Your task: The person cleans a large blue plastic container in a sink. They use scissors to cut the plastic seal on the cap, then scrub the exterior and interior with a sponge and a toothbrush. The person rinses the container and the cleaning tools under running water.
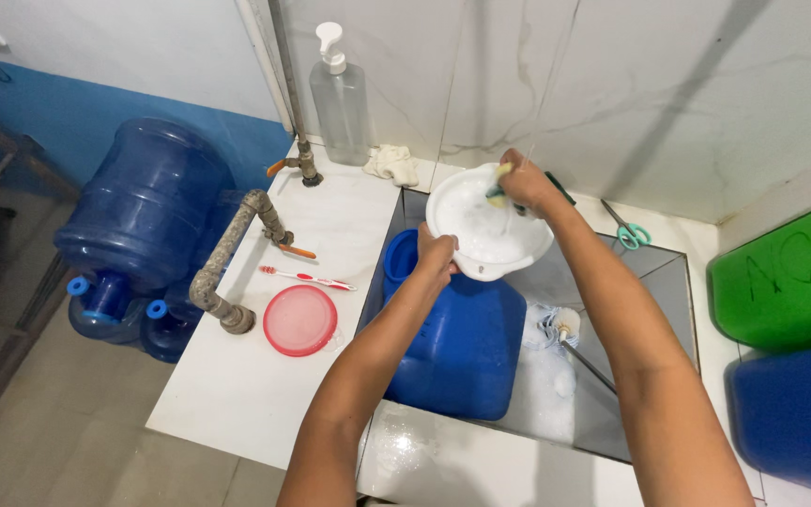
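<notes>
Taking the sink as the landmark: at its near-left end a blue plastic jerrycan lies inside it, with foamy suds and a mop-like brush head just to the right of the can. Above the can, the left hand grips the near rim of a white plastic bowl, fingers curled tight around the edge, holding it tilted over the sink. The bowl's inside is coated in soap foam. The right hand is at the bowl's far rim, fingers closed on a yellow-green sponge pressed into the bowl. On the counter left of the sink lie a pink round lid and a toothbrush. Behind the sink, green-handled scissors rest near the wall; at its far-left corner stand a clear pump bottle and a crumpled cloth.
</notes>
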